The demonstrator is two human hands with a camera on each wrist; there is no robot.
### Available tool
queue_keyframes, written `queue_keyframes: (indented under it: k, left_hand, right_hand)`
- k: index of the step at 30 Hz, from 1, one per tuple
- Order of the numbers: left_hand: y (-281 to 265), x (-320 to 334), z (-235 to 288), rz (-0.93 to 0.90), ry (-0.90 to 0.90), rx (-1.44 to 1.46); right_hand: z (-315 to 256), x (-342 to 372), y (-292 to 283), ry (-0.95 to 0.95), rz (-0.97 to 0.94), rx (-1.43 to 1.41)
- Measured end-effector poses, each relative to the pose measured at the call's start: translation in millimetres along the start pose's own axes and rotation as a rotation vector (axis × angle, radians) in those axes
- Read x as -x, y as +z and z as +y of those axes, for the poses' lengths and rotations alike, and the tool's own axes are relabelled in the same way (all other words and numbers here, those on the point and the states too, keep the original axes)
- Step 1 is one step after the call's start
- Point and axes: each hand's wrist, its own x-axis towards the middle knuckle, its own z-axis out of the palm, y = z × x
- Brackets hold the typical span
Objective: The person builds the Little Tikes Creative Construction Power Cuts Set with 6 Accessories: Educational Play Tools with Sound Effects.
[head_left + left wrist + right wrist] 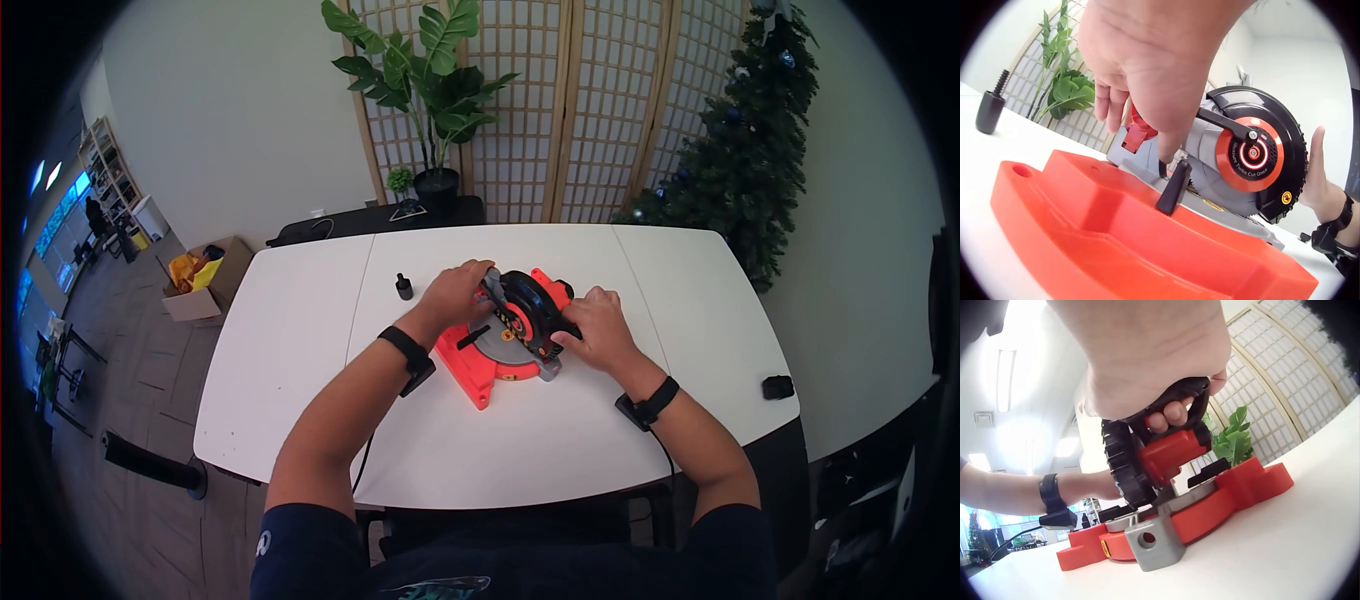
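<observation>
A toy miter saw (508, 335) stands on the white table, with an orange base (1147, 231), a grey turntable and a black blade guard (1285, 150). My right hand (603, 330) grips its black top handle (1194, 394), fingertips curled through the handle opening above the orange motor housing (1175, 453). My left hand (455, 295) holds the rear of the saw around the grey arm, beside a red clip (1137, 134); its thumb points down toward the grey fence. A black lever (1174, 187) rises from the base below that thumb. A black threaded knob (404, 287) stands upright left of the saw.
A small black object (777, 387) lies near the table's right edge. Behind the white table (290, 370) are a potted plant (437, 180) and a folding screen (610, 110). A decorated tree (755, 150) stands back right, a cardboard box (228, 280) on the floor at left.
</observation>
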Motion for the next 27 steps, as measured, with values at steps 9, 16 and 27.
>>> queue_keyframes:
  k: [9,16,27]
  left_hand:
    - [1.8,-2.3,3.5,-0.006,-0.051,-0.045]
    - [-2.0,-5.5,-0.7,-0.090,-0.033,-0.100]
    - [3.1,-4.1,8.5,0.122,-0.077,-0.262]
  right_hand:
    - [-0.1,-3.4,-4.3,0.003,0.005,-0.040]
    - [-5.1,-5.2,-10.3,0.028,-0.044,-0.017]
    - [-19.9,-8.6,-31.4,-0.009,-0.033,-0.021]
